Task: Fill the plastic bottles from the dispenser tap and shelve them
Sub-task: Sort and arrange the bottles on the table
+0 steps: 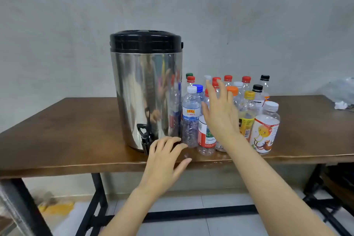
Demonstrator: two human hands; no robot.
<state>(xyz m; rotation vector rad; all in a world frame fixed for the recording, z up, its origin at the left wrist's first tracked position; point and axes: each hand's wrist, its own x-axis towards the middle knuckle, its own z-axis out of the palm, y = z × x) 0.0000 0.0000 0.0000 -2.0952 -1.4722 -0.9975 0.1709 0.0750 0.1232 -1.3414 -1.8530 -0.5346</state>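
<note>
- A steel dispenser (145, 90) with a black lid stands in the middle of the frame on a brown wooden surface (57, 140); its black tap (145, 137) sits low on the front, near the surface's front edge
- The plastic bottles (247, 101) stand upright in a tight cluster just right of the dispenser, centre-right of the frame, with red, white, blue, black, orange, yellow and green caps on
- A clear white-capped bottle (190, 119) with a blue label stands just beside the dispenser wall
- A wide cartoon-label bottle (265, 130) stands at the cluster's front right
- The left hand (164, 161) is over the front edge just right of the tap, fingers spread, grip released and holding nothing
- The right hand (220, 113) is raised in front of the cluster, fingers splayed, grip released; whether it touches a bottle I cannot tell
- Crumpled clear plastic (341, 90) lies at the right edge of the frame
</note>
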